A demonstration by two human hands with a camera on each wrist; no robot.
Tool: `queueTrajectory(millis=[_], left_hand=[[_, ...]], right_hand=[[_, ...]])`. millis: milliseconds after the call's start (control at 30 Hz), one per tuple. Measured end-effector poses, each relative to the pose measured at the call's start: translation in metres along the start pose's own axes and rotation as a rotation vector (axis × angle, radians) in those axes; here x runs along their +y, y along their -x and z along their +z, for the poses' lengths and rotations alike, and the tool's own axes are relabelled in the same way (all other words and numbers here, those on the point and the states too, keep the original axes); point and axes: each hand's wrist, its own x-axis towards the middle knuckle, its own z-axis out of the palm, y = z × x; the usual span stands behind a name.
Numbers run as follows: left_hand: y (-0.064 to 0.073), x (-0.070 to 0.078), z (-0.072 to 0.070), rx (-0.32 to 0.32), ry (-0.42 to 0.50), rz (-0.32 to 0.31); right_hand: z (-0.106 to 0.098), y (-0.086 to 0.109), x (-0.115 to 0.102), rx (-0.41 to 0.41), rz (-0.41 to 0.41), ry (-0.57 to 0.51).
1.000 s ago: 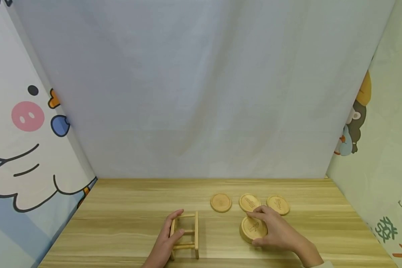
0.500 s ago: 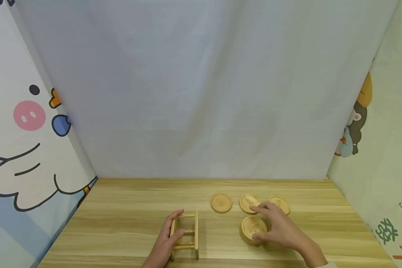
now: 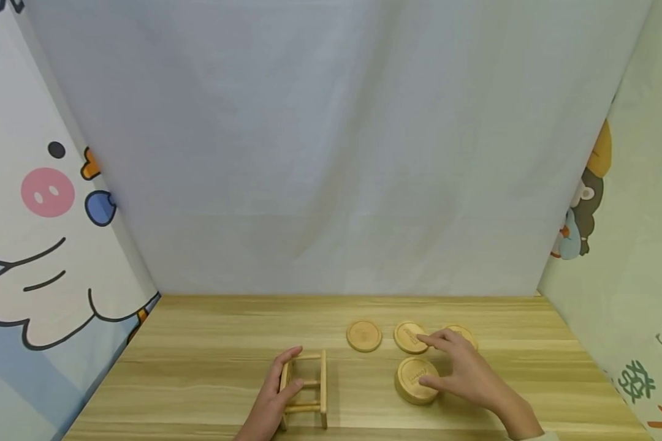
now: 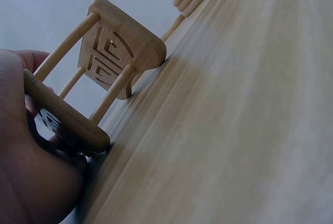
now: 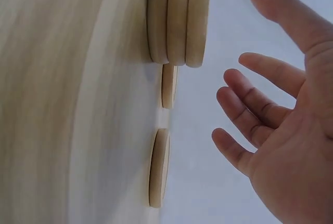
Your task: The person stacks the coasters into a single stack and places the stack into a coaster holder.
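In the head view my left hand [image 3: 270, 395] grips the left side of a small wooden coaster holder [image 3: 323, 389], thumb over its near panel and fingers behind. The left wrist view shows the holder's rods and a far panel [image 4: 117, 47] with cut-out slots. My right hand [image 3: 469, 375], fingers spread and holding nothing, hovers over the right side of a stack of three round wooden coasters [image 3: 409, 381]. From the right wrist, a gap shows between the fingers [image 5: 270, 73] and the stack [image 5: 178, 21].
Behind the stack, three single coasters lie flat in a row: a left one [image 3: 364, 336], a middle one [image 3: 407, 338] and a right one [image 3: 467, 334] partly hidden by my right hand. A pale curtain [image 3: 331, 184] hangs at the back edge of the wooden table [image 3: 220, 343].
My right hand has let go of the coaster stack and lifted slightly up and to the right, fingers spreading. My left hand and the holder have stayed in place.
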Motion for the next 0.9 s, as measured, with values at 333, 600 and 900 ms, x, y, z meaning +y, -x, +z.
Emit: queueTrajectory(millis=[333, 600, 900], left_hand=[[0.003, 0.007, 0.003, -0.003, -0.07, 0.039], [0.007, 0.023, 0.009, 0.004, -0.052, 0.016], [0.001, 0.002, 0.001, 0.007, -0.036, 0.011]], right_hand=[[-0.004, 0.0, 0.007, 0.05, 0.028, -0.051], [-0.004, -0.001, 0.016, 0.093, 0.053, -0.036], [-0.006, 0.0, 0.026, 0.161, 0.113, -0.02]])
